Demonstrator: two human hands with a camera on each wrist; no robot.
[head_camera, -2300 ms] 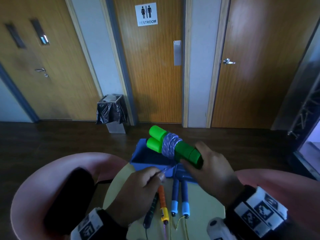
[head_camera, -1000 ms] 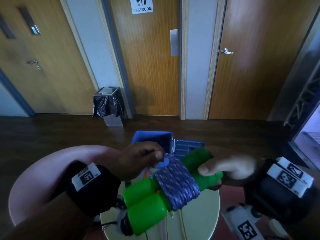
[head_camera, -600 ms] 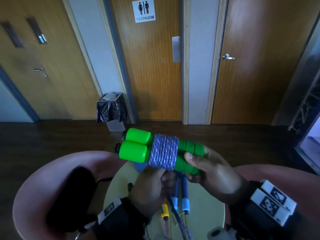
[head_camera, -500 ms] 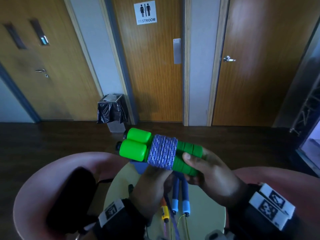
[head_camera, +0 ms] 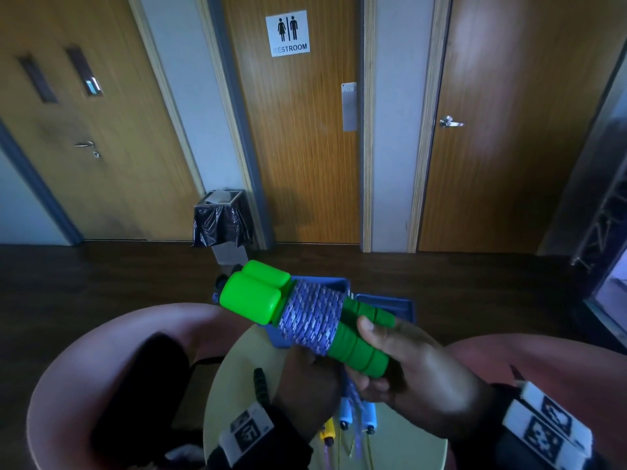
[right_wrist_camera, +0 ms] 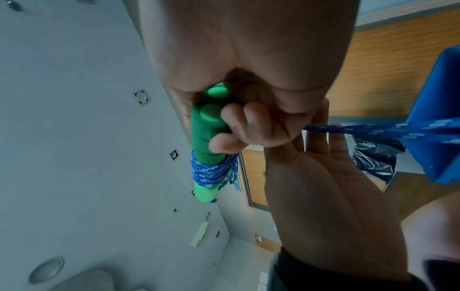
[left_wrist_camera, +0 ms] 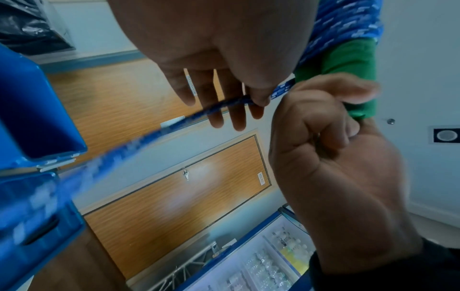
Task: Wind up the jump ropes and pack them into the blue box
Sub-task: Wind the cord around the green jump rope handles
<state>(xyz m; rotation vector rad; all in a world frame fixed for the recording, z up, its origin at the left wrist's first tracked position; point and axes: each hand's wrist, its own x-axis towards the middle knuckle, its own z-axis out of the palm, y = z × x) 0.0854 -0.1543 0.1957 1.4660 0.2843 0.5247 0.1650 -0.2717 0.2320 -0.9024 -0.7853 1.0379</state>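
A pair of green jump-rope handles (head_camera: 359,347) lies side by side in the air above the table, with blue-and-white rope (head_camera: 312,320) wound in a thick band round their middle. My right hand (head_camera: 400,357) grips the thin ends of the handles (right_wrist_camera: 206,133). Just under the band, my left hand (head_camera: 315,368) pinches the loose rope tail (left_wrist_camera: 224,104) between thumb and fingers. The tail runs taut down toward the table. Behind the bundle stands the open blue box (head_camera: 386,303), largely hidden by it.
On the round pale table (head_camera: 237,385) lie a black handle (head_camera: 259,385), an orange-yellow handle (head_camera: 327,435) and two blue handles (head_camera: 346,412) with thin cords. Pink chairs (head_camera: 84,368) flank the table. A bin with a black bag (head_camera: 222,222) stands by the doors.
My left hand has carried the rope round the handles and now sits beneath the band. The bundle has tipped so its thick ends point up and left, over the box.
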